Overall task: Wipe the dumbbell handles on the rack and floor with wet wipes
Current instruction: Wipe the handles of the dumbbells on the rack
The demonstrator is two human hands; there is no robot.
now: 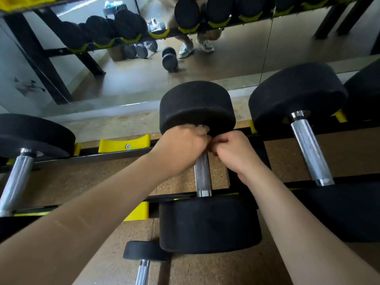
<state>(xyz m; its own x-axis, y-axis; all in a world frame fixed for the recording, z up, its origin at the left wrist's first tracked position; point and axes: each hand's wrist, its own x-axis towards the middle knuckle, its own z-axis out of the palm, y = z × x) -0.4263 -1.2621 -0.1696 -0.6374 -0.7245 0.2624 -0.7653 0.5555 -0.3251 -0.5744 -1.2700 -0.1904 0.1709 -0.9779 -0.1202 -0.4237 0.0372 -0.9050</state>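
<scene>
**Both hands bunched at the far end of the middle dumbbell's handle**

Both forearms reached forward and converged. The left hand (185,142) lay knuckles-up with its fingers curled over the far end of the handle (202,173), right where the bar met the far head (197,105) of the middle dumbbell. A pale scrap, apparently the wet wipe (202,127), showed at its fingertips (only a sliver was visible). The right hand (232,153) was balled just beside it, knuckles touching the left hand and fingers tucked in against the bar. Whether it gripped the bar, the wipe or nothing could not be told.

Below the hands the bare knurled metal ran back to the near head (209,225). The dumbbell lay across the black rails of the rack (115,156).

Left of the left hand sat a vacant yellow cradle (124,144). Further left was another dumbbell (16,182) with a chrome handle. Right of the right hand, well apart, a third dumbbell (311,149) rested on the rack.

Under the left forearm a small dumbbell (144,256) lay on the cork-coloured floor (82,177). Beyond the hands a mirror (133,79) reflected racked weights and a pair of pale trainers.
</scene>
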